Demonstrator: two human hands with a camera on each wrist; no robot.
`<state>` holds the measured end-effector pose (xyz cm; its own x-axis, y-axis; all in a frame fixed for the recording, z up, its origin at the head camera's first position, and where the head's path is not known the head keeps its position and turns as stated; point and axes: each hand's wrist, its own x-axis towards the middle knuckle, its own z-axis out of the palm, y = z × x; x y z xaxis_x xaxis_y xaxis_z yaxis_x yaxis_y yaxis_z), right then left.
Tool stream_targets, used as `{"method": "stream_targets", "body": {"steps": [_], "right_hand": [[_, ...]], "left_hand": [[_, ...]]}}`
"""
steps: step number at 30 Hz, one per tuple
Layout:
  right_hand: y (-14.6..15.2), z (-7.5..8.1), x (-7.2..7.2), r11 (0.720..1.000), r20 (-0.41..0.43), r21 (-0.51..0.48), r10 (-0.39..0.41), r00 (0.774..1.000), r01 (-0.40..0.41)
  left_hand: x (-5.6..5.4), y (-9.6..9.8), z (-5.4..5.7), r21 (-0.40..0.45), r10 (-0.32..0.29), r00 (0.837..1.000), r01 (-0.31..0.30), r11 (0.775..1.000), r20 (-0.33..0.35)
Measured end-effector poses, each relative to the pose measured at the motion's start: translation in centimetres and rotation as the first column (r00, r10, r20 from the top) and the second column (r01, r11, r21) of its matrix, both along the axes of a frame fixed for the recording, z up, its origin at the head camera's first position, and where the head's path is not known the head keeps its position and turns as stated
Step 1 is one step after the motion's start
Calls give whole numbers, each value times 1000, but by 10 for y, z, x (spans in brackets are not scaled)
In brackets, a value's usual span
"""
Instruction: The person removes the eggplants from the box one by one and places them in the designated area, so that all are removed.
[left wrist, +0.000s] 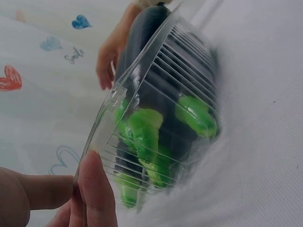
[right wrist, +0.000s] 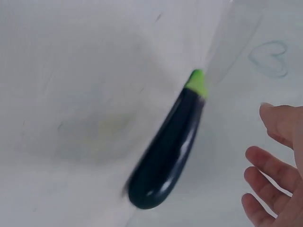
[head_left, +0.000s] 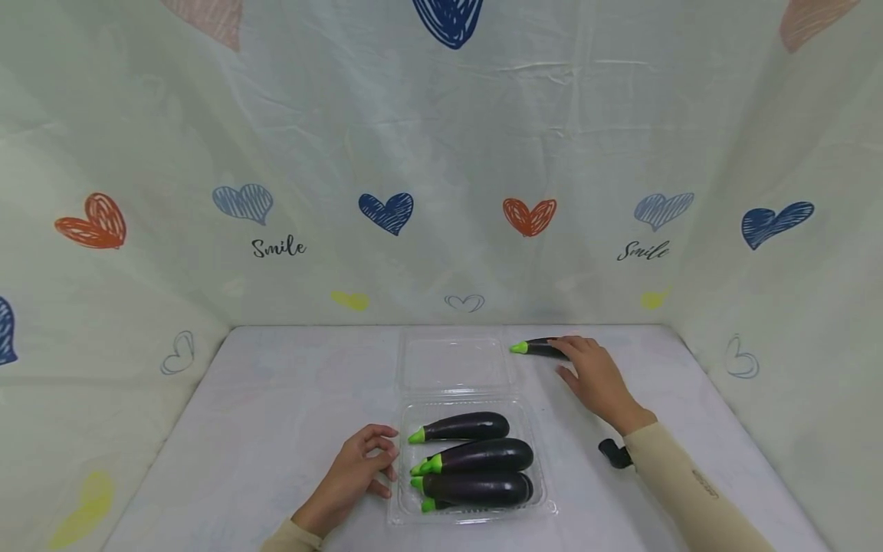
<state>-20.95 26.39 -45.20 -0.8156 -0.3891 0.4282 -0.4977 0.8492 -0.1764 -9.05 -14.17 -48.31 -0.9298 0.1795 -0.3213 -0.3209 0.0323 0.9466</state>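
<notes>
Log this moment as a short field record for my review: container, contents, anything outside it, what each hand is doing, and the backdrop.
Container: clear plastic, lid folded open
Contents: at least five green-stemmed eggplants, stacked
Outside: lone eggplant, right of the lid
Left hand grip: pinches the container's left edge
Right hand grip: open near the lone eggplant, not holding it
Unidentified: black object beside the right sleeve
Backdrop: pale, printed with hearts and "Smile"

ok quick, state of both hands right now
Left hand: pinching the edge of the clear container.
Right hand: open, holding nothing, near the lone eggplant.
</notes>
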Motion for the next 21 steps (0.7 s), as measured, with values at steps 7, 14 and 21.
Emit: {"method": "stream_targets", "body": {"steps": [7,14,21], "right_hand": [[-21,9,23,995,-36,22,98,995,-97],[-42,17,46,985,-45,42,169,985,-167],[-56,19,62,970,-32,75,232,972,-229]], "left_hand": [[0,0,1,9,-4,1000,4,1000,0],[0,0,1,2,2,1000,-2,1000,2],[-1,0,0,9,0,1000,0,1000,4]]}}
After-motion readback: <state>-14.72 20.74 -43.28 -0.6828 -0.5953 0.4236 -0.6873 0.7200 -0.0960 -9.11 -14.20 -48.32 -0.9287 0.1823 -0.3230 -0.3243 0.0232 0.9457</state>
